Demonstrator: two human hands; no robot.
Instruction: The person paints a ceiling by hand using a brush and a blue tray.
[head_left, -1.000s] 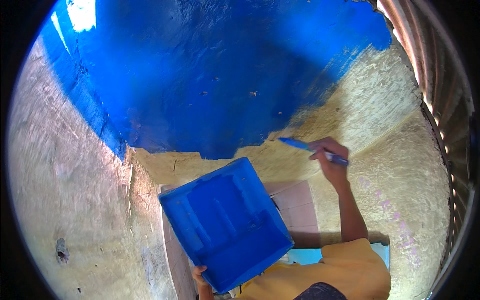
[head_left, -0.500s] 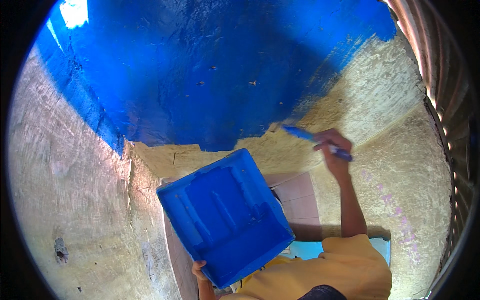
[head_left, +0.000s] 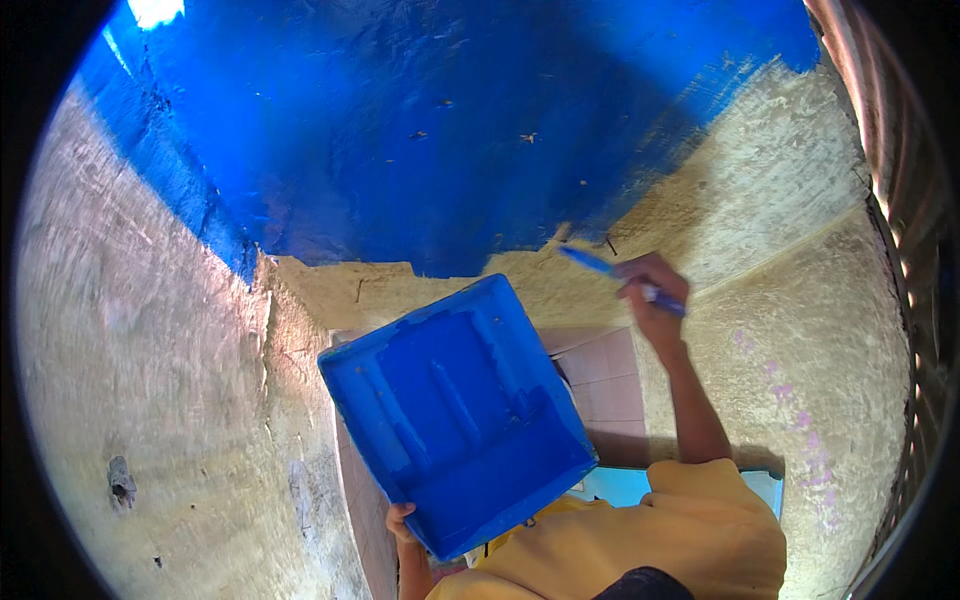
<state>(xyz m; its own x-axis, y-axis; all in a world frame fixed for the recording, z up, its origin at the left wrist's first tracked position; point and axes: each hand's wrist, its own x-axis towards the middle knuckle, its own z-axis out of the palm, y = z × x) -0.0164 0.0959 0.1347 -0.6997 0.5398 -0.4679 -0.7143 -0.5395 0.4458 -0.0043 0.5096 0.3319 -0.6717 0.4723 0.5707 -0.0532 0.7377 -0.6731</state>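
My right hand [head_left: 651, 296] grips a thin blue-handled brush [head_left: 606, 270], its tip touching the lower edge of the blue painted area [head_left: 450, 130] on the rough wall. My left hand [head_left: 401, 522] holds a blue paint tray [head_left: 455, 410] from underneath, tilted up toward me, with blue paint pooled at its lower end. The bare tan plaster [head_left: 760, 200] lies to the right of the brush. My yellow sleeve [head_left: 650, 540] fills the lower middle.
A bare plaster side wall [head_left: 140, 380] with a dark chipped spot stands at left, meeting the painted wall at a corner. Pinkish floor tiles [head_left: 605, 385] show below the tray. A metal grille [head_left: 915, 300] runs along the right rim.
My right hand and brush have moved slightly left and up along the paint's lower edge. The tray stays in my left hand, shifted a little.
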